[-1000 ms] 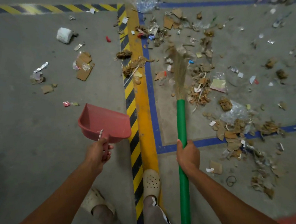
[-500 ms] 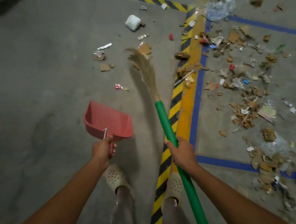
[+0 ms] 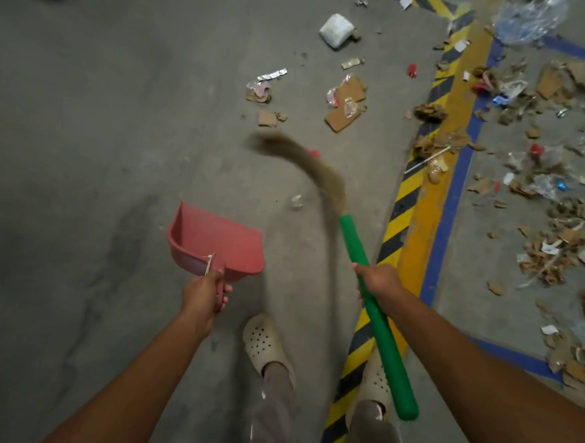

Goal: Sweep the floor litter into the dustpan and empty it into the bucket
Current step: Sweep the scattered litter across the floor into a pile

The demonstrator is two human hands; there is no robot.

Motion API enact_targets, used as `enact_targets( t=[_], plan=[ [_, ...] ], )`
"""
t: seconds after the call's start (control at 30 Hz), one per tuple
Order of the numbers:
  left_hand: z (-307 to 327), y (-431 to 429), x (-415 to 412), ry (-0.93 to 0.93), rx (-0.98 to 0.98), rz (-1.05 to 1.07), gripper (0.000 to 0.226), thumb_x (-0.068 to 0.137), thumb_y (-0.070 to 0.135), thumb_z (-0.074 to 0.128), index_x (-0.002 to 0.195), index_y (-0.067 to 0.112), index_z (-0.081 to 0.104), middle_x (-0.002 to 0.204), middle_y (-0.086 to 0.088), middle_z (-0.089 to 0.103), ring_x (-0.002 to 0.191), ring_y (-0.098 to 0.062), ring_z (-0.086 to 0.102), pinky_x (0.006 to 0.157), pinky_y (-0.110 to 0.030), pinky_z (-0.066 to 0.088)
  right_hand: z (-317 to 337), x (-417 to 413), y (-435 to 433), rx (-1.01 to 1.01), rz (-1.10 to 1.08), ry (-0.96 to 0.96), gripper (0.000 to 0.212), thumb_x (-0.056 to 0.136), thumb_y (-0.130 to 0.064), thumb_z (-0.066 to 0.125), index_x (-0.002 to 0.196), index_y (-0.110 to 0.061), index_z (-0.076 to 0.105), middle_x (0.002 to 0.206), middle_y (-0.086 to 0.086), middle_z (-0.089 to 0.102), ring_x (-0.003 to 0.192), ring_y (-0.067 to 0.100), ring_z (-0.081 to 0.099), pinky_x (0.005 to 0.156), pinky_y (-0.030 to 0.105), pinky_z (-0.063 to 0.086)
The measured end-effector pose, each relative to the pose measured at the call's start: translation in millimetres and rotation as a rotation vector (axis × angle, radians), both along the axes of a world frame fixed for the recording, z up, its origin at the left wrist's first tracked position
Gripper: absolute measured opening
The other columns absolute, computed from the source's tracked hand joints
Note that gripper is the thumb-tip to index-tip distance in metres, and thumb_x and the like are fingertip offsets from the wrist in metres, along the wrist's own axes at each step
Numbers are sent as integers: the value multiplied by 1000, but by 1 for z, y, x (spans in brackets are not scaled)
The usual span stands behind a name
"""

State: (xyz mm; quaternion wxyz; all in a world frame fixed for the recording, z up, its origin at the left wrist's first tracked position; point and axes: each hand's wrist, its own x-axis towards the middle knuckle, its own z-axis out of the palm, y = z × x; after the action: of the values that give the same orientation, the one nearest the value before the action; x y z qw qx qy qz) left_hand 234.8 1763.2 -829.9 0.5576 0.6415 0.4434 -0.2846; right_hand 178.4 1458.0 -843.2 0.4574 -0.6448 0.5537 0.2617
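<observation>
Over the grey floor (image 3: 83, 140), the left hand (image 3: 203, 293) grips the red dustpan (image 3: 214, 240) by its handle, held aloft. The right hand (image 3: 378, 281) wraps the green broom (image 3: 378, 315), bristles near the cardboard litter (image 3: 346, 101). A hard flick could scatter scraps past the raised pan.

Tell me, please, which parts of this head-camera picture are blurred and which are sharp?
In the head view, the broom bristles are smeared by motion blur. The green handle and red dustpan look fairly sharp there. The same view is dimly and evenly lit, without glare.
</observation>
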Motion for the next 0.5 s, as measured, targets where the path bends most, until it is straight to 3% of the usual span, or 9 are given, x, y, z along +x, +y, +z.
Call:
enact_targets(
  t=[0.23, 0.37, 0.5],
  plan=[
    [-7, -22, 18, 14, -66, -74, 19, 100, 22, 53, 89, 8, 59, 65, -9, 57, 32, -8, 42, 33, -15, 30, 19, -10, -67, -202, -530, -62, 30, 99, -25, 59, 83, 0, 57, 62, 15, 55, 45, 24, 52, 44, 32, 49],
    [-2, -37, 30, 17, -102, -108, 16, 99, 22, 54, 91, 9, 59, 63, -7, 58, 34, -9, 43, 34, -16, 31, 47, -24, -70, -336, -519, -75, 42, 97, -39, 59, 82, 1, 65, 69, 15, 66, 55, 29, 62, 71, 48, 60],
    [17, -50, 48, -4, -110, -151, 16, 99, 19, 53, 96, 6, 59, 66, -9, 58, 35, -9, 43, 35, -16, 33, 83, -27, -44, -363, -369, -179, 42, 101, -39, 53, 86, -1, 63, 67, 11, 65, 46, 21, 62, 50, 30, 53]
  ],
)
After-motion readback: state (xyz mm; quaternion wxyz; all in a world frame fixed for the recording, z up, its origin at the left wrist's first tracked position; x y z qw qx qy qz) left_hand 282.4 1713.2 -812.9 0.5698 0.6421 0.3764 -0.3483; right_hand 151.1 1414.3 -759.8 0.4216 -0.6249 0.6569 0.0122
